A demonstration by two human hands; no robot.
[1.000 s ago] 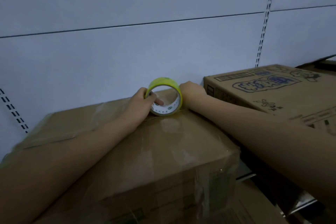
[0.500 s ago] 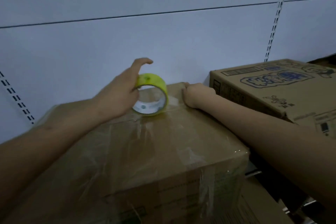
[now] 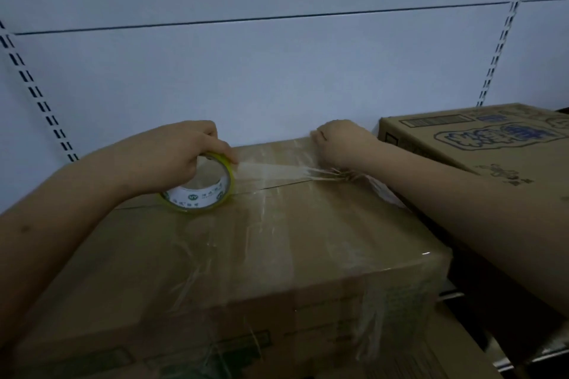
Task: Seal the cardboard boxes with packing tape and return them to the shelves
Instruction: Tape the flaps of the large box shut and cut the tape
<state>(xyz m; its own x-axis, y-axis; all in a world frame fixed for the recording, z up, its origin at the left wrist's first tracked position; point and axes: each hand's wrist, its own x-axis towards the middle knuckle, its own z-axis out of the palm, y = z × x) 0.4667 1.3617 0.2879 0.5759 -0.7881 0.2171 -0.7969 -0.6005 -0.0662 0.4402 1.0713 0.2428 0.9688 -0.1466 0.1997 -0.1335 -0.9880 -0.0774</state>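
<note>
My left hand (image 3: 172, 157) has carried the yellow-edged tape roll (image 3: 200, 184) leftward along the top of the cardboard box (image 3: 277, 240); half a second ago roll and right hand sat almost together near the far edge, now they are well apart. Fingers of the left curl over the roll's rim, thumb side hidden behind it. The roll stands on edge, touching the box top right on the flap seam (image 3: 277, 186).

A strip of clear tape (image 3: 271, 169) now spans from roll to my right hand (image 3: 341, 144). It looks taut near the roll, wrinkled and bunched at the right end. Right hand is curled, knuckles up, pressing the tape's start down at the box's far right corner; whether the fingertips pinch the tape I cannot tell.

Box sits on the shelf, back edge near the white wall panel (image 3: 277, 71). Printed carton (image 3: 480, 144) just beside it, right.

Reading: seam run is under way, roughly half the seam covered. Older tape already glints across the near face. The bunching at the right may leave a weak start.
</note>
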